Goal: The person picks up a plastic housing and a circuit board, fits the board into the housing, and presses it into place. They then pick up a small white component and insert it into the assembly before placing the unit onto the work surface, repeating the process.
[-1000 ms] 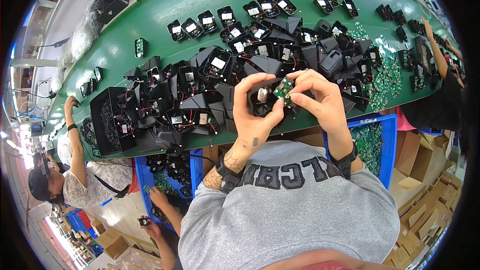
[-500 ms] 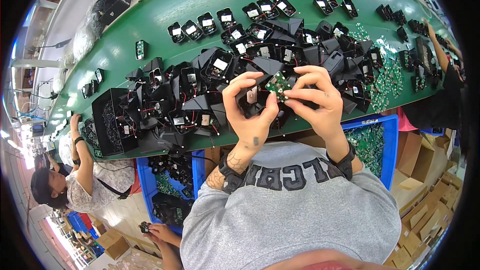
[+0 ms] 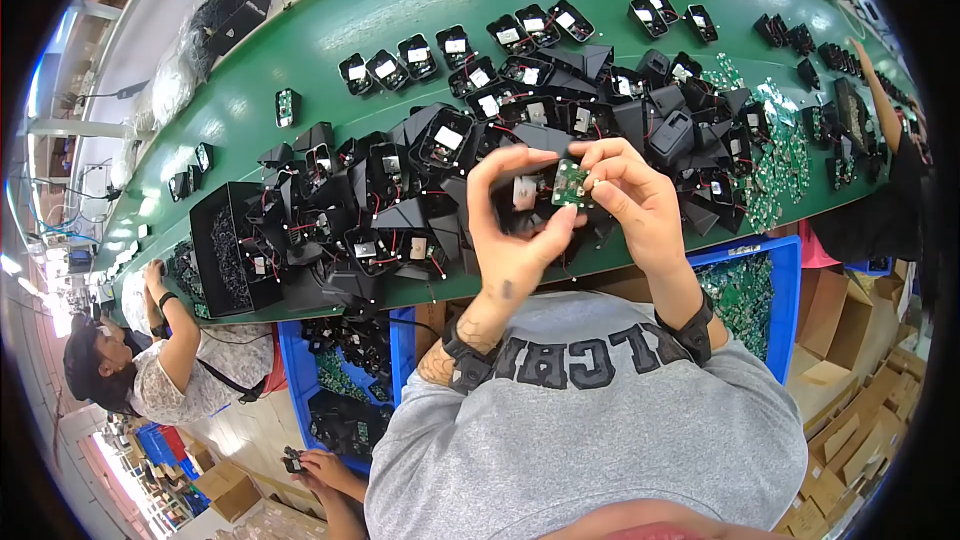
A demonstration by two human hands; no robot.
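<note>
Above the near edge of the bench, a small green circuit board (image 3: 570, 184) is held up between my two hands. My left hand (image 3: 510, 235) curves round its left side, with the thumb at the board's lower edge and the forefinger near its top. My right hand (image 3: 640, 202) pinches the board's right side between thumb and curled fingers. Below and beyond my hands lies a heap of black plastic housings (image 3: 443, 137) with red wires and white blocks inside. The fingertips are slightly blurred.
Loose circuit boards (image 3: 775, 155) are spread at the right of the green bench (image 3: 330, 50). A black box (image 3: 235, 250) of small dark parts stands left. Blue bins (image 3: 783, 290) flank me below the edge. One co-worker (image 3: 170, 370) is at left; another's hands (image 3: 325, 470) are lower left.
The circuit board has turned from a tilted to a more level position and moved slightly right. My left thumb has shifted to its lower edge, and my right fingers have curled in more.
</note>
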